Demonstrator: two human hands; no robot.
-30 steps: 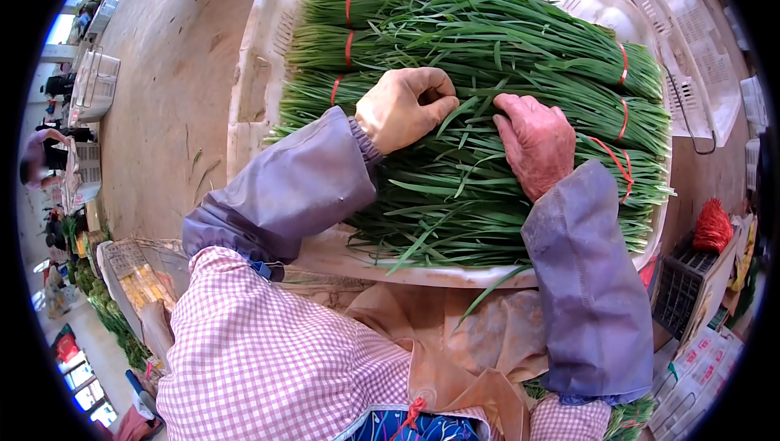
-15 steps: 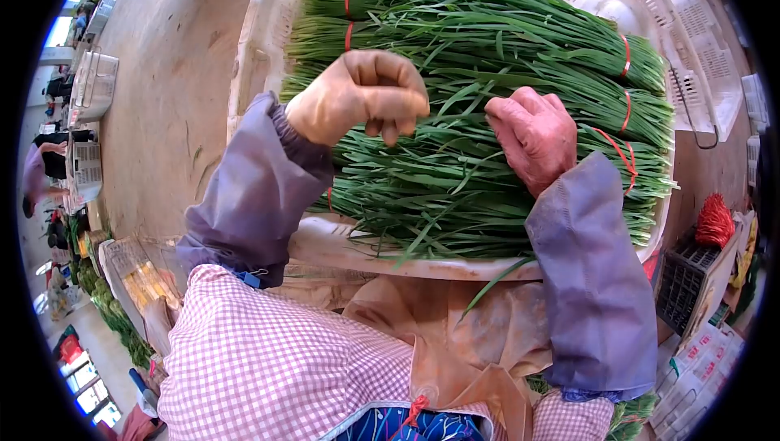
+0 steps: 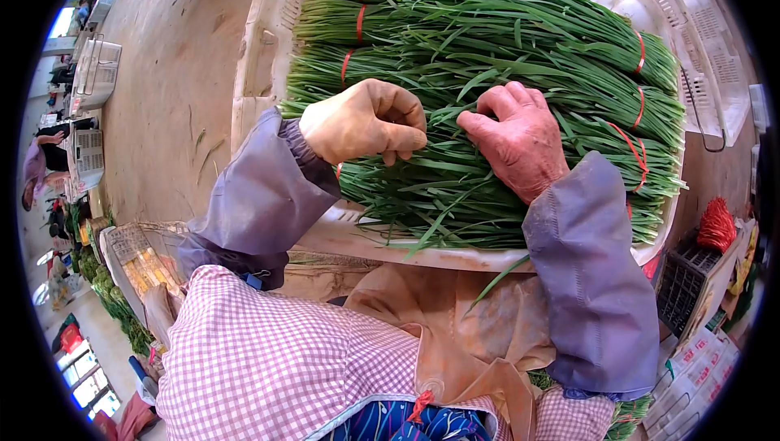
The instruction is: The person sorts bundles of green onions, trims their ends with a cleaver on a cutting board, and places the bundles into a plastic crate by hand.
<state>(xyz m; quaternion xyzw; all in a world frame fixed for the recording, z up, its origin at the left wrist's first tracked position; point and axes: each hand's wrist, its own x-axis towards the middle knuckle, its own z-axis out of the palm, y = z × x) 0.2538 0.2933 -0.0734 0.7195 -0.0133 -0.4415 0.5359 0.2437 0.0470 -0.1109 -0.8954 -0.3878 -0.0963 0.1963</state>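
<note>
A white plastic crate (image 3: 264,59) holds several bundles of long green leaves (image 3: 520,43), tied near their ends with red bands (image 3: 640,52). My left hand (image 3: 366,121), in a tan glove, hovers over the left middle of the leaves, its fingers curled and the thumb near the fingertips; whether it pinches anything is too small to tell. My bare right hand (image 3: 517,136) rests on the leaves just to the right, fingers bent and thumb towards the left hand. Something thin may be between its fingertips, but I cannot make it out. One loose leaf (image 3: 497,282) hangs over the crate's near edge.
A white crate with a metal handle (image 3: 703,51) stands at the right. Below it, red bands (image 3: 716,225) lie on a black crate (image 3: 681,288). More white crates (image 3: 97,73) and a person (image 3: 36,166) are at the far left.
My left hand rose leftward off the leaves, then came back down and right. My right hand has shifted slightly left. The view of the crate has moved a little.
</note>
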